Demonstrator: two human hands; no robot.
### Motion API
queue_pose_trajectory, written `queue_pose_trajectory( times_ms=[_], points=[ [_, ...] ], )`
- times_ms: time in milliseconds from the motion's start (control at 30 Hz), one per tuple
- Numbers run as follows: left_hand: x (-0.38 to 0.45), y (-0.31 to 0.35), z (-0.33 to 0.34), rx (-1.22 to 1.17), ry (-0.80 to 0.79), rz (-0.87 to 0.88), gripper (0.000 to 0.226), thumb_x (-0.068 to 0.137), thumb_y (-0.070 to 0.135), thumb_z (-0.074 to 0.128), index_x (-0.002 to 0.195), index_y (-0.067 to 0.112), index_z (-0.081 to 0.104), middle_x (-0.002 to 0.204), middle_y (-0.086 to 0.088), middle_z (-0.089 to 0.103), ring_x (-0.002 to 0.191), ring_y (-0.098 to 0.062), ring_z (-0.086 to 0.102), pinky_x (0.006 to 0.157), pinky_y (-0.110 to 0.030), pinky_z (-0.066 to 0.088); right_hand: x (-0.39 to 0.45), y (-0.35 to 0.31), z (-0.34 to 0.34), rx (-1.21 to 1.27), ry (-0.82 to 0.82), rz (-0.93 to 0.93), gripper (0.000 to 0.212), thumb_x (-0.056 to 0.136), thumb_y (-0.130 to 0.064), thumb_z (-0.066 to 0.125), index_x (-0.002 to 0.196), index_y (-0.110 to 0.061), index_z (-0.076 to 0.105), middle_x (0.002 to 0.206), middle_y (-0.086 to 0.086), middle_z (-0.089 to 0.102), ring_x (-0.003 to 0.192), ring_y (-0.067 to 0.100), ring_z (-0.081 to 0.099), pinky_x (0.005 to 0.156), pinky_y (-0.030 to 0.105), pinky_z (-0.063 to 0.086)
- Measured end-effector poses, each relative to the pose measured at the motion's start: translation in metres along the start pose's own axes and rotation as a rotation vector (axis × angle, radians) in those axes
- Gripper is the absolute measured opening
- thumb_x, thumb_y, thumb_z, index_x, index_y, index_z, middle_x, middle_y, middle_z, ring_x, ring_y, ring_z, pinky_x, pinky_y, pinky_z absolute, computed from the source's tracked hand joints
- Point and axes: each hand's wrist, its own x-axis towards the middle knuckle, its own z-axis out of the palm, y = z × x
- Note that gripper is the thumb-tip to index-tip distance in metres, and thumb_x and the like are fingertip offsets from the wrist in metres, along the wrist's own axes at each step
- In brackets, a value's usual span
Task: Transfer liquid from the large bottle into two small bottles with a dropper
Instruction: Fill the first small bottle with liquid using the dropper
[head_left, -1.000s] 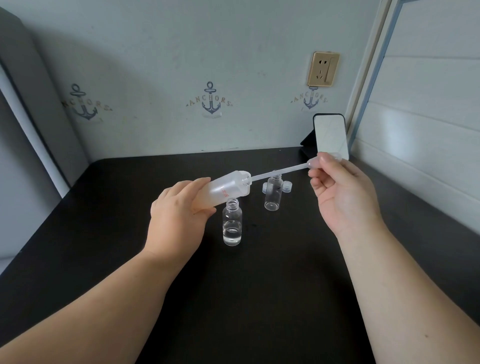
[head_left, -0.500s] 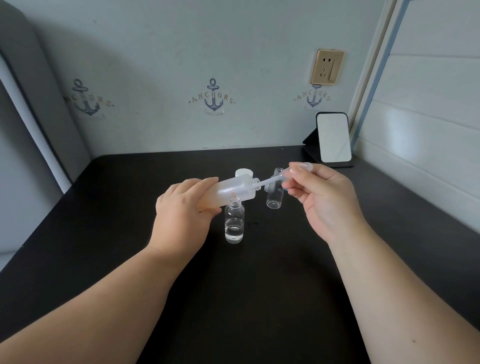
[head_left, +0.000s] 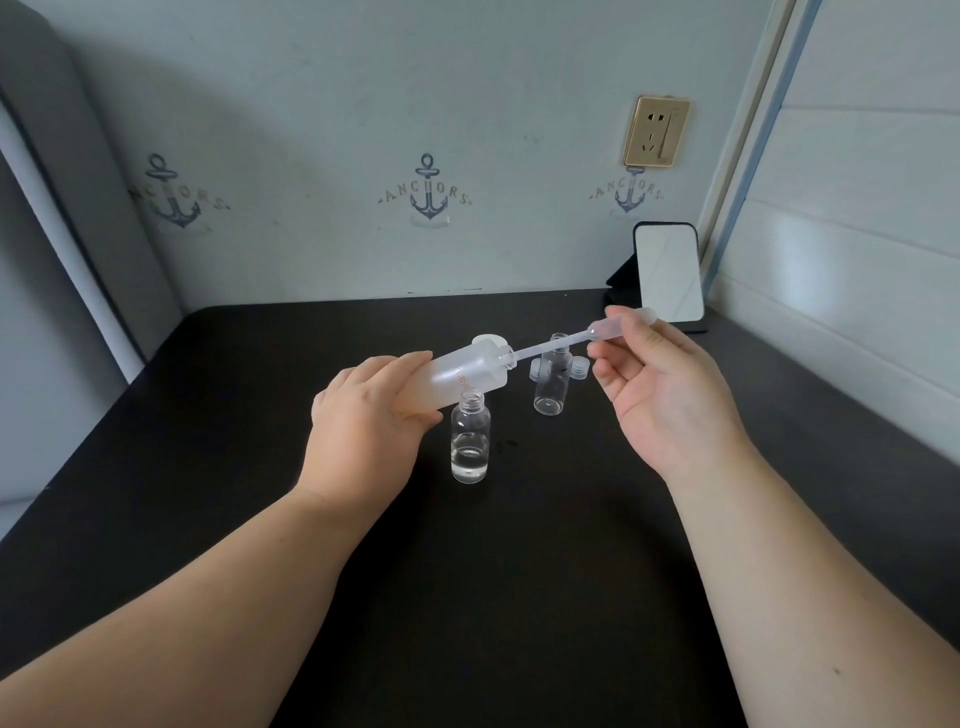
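Large bottle (head_left: 460, 375), frosted, held tilted nearly flat above the table (head_left: 519, 597), neck pointing right. Left hand (head_left: 363, 431) wraps its lower body, fingers curled round it. Dropper (head_left: 558, 344) stem tip sits in the bottle mouth; bulb end pinched btwn thumb and fingers of right hand (head_left: 670, 395). Can't tell if bulb is squeezed or relaxed, and can't tell if there's liquid in the stem.

Change: vs 0.5 s ago the dropper is drawn back out. Then the right hand was close to the neck w/ most of the stem inside; now most of the stem shows and the hand sits further right. Looks much like 1 s ago. So prob. one dip cycle: in, draw, pull out. Judgement: a load may be coming out, next stop a small bottle.

Near small bottle (head_left: 470, 441) stands upright, uncapped, just below the large bottle's shoulder, clear liquid in its bottom part. Far small bottle (head_left: 551, 382) upright behind the stem, looks empty. So approx. half done at best; far one likely the next target.

Round it: two small caps (head_left: 577, 368) beside the far bottle, white cap (head_left: 488, 341) behind the large bottle's neck. Mirror (head_left: 669, 274) at back right, wall socket (head_left: 657, 131) above.

Risk: drips off the tip on the way across.
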Motion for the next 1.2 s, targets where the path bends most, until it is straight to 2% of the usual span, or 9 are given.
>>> queue_pose_trajectory(
  times_ms=[133, 233, 433, 567, 733, 800, 933, 1033, 1200],
  points=[
    [0.0, -0.001, 0.0, -0.006, -0.004, -0.011, 0.056, 0.081, 0.02, 0.081, 0.134, 0.027, 0.062, 0.125, 0.005, 0.064, 0.117, -0.027, 0.054, 0.104, -0.051, 0.04, 0.004, -0.002, -0.007, 0.094, 0.061, -0.003, 0.013, 0.08, -0.024, 0.076, 0.085, -0.012, 0.082, 0.087, 0.005, 0.075, 0.075, 0.014, 0.071, 0.069, 0.023, 0.056],
    [0.001, 0.0, -0.001, -0.012, -0.012, -0.025, 0.057, 0.082, 0.021, 0.081, 0.135, 0.027, 0.061, 0.125, 0.005, 0.063, 0.117, -0.027, 0.055, 0.103, -0.053, 0.041, 0.007, -0.004, -0.013, 0.145, 0.104, -0.015, 0.016, 0.092, -0.021, 0.07, 0.085, -0.01, 0.08, 0.089, 0.003, 0.074, 0.074, 0.014, 0.07, 0.069, 0.023, 0.056],
    [0.001, -0.001, -0.002, -0.04, -0.011, -0.051, 0.056, 0.083, 0.02, 0.079, 0.134, 0.03, 0.06, 0.122, 0.007, 0.063, 0.112, -0.026, 0.057, 0.099, -0.051, 0.045, 0.009, -0.01, -0.018, 0.272, 0.197, -0.036, 0.021, 0.096, -0.022, 0.067, 0.105, -0.003, 0.069, 0.081, 0.002, 0.073, 0.069, 0.013, 0.067, 0.066, 0.022, 0.054],
    [0.002, -0.003, -0.002, -0.08, -0.005, -0.086, 0.054, 0.084, 0.025, 0.077, 0.134, 0.032, 0.06, 0.117, 0.011, 0.063, 0.109, -0.017, 0.056, 0.095, -0.038, 0.046, 0.01, -0.011, -0.019, 0.3, 0.241, -0.051, 0.021, 0.097, -0.021, 0.067, 0.087, -0.006, 0.076, 0.08, 0.002, 0.072, 0.069, 0.013, 0.067, 0.067, 0.021, 0.054],
    [0.002, -0.005, -0.002, -0.144, 0.005, -0.131, 0.044, 0.085, 0.034, 0.072, 0.125, 0.044, 0.056, 0.103, 0.02, 0.06, 0.094, 0.001, 0.052, 0.075, -0.022, 0.04, 0.011, -0.013, -0.022, 0.366, 0.263, -0.071, 0.029, 0.096, -0.018, 0.069, 0.072, -0.005, 0.079, 0.081, 0.004, 0.073, 0.07, 0.013, 0.068, 0.065, 0.022, 0.053],
    [0.002, -0.004, -0.003, -0.177, 0.002, -0.141, 0.04, 0.085, 0.036, 0.071, 0.118, 0.05, 0.054, 0.096, 0.023, 0.061, 0.093, 0.005, 0.054, 0.073, -0.025, 0.044, 0.012, -0.012, -0.023, 0.38, 0.272, -0.074, 0.028, 0.096, -0.017, 0.069, 0.073, -0.004, 0.078, 0.083, 0.004, 0.073, 0.07, 0.013, 0.068, 0.065, 0.022, 0.053],
    [0.002, -0.005, -0.003, -0.268, -0.019, -0.195, 0.035, 0.085, 0.039, 0.073, 0.11, 0.054, 0.054, 0.095, 0.026, 0.063, 0.089, -0.005, 0.064, 0.078, -0.036, 0.055, 0.011, -0.012, -0.021, 0.37, 0.273, -0.061, 0.025, 0.096, -0.017, 0.068, 0.077, -0.003, 0.077, 0.081, 0.003, 0.071, 0.067, 0.013, 0.066, 0.063, 0.022, 0.052],
    [0.002, -0.004, -0.002, -0.293, -0.022, -0.202, 0.035, 0.086, 0.04, 0.074, 0.102, 0.058, 0.049, 0.098, 0.041, 0.057, 0.089, 0.011, 0.059, 0.072, -0.024, 0.05, 0.01, -0.013, -0.018, 0.368, 0.285, -0.044, 0.019, 0.096, -0.016, 0.068, 0.088, -0.001, 0.074, 0.076, 0.004, 0.071, 0.062, 0.013, 0.061, 0.06, 0.022, 0.05],
    [0.004, -0.006, -0.001, -0.345, -0.019, -0.25, 0.036, 0.087, 0.04, 0.075, 0.111, 0.049, 0.049, 0.092, 0.039, 0.061, 0.087, 0.024, 0.055, 0.065, -0.012, 0.041, 0.01, -0.012, -0.016, 0.344, 0.282, -0.028, 0.015, 0.096, -0.016, 0.068, 0.093, -0.001, 0.071, 0.073, 0.004, 0.068, 0.059, 0.013, 0.058, 0.058, 0.021, 0.048]
  ],
)
